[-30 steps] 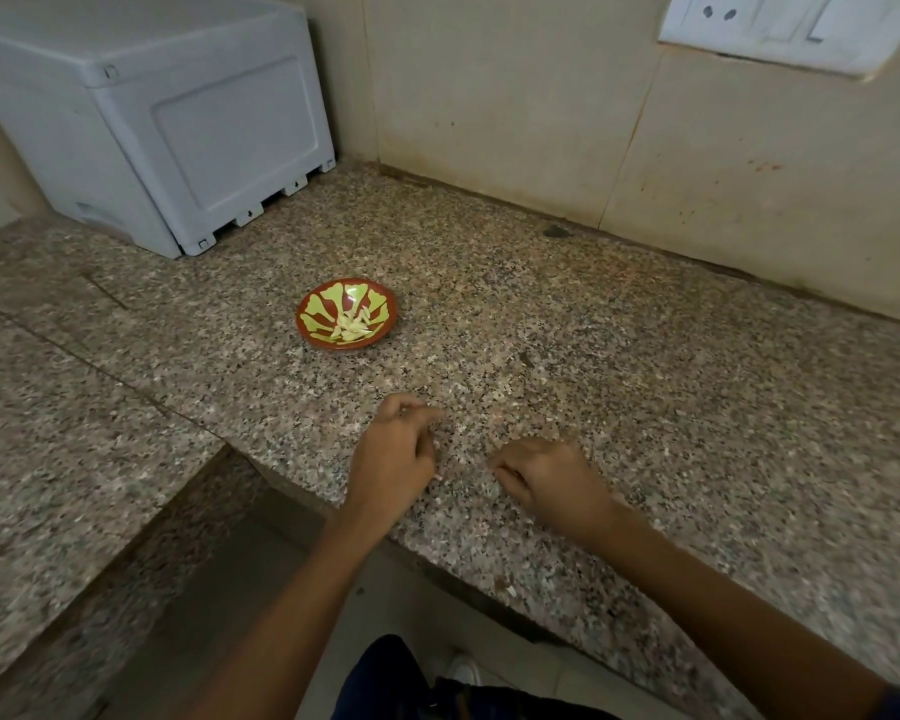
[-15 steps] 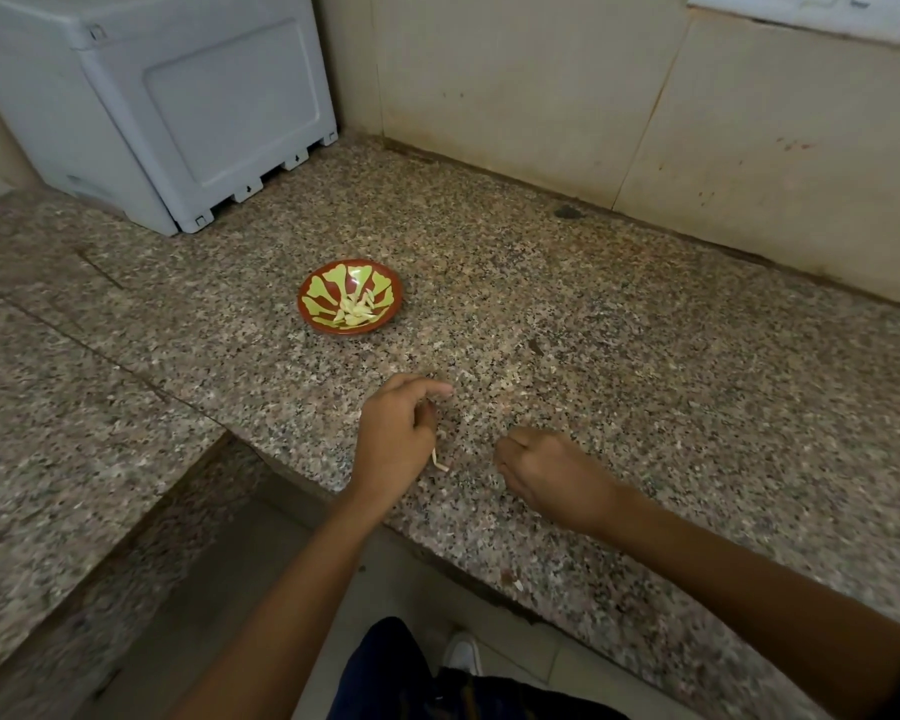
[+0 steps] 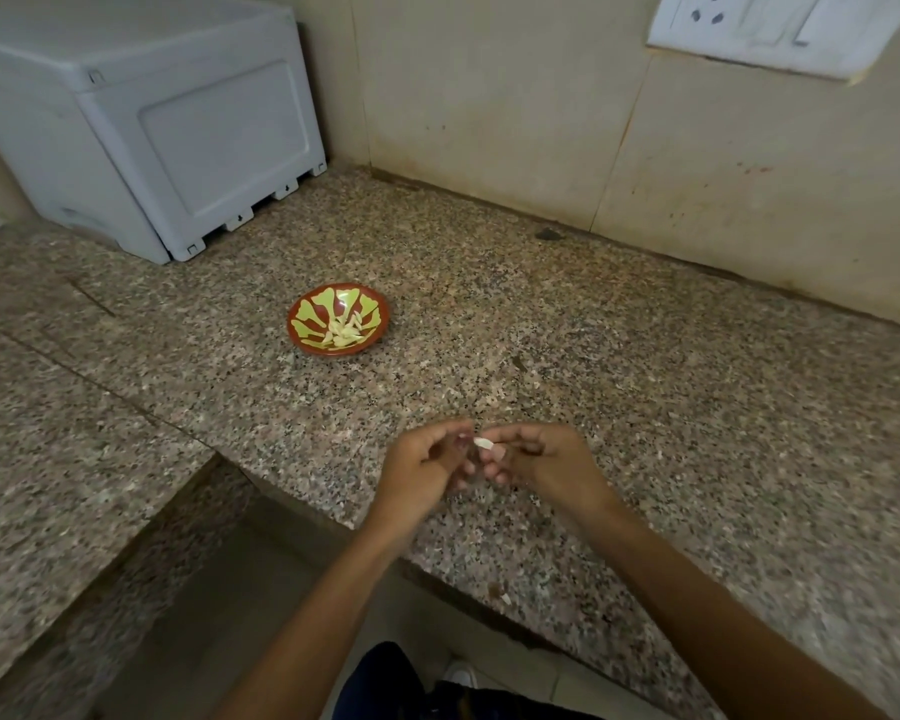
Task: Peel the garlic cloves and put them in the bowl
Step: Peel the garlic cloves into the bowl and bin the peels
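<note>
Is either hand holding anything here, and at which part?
A garlic clove is held between both hands: the right hand pinches one end, and the left hand's fingertips meet the other end.

Speckled polished granite counter (image 3: 619,366)

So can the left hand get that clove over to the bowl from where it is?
Probably yes. The bowl sits ahead and to the left of the left hand with only bare counter between them. For now both hands pinch the garlic clove, so the right hand must let go first.
</note>
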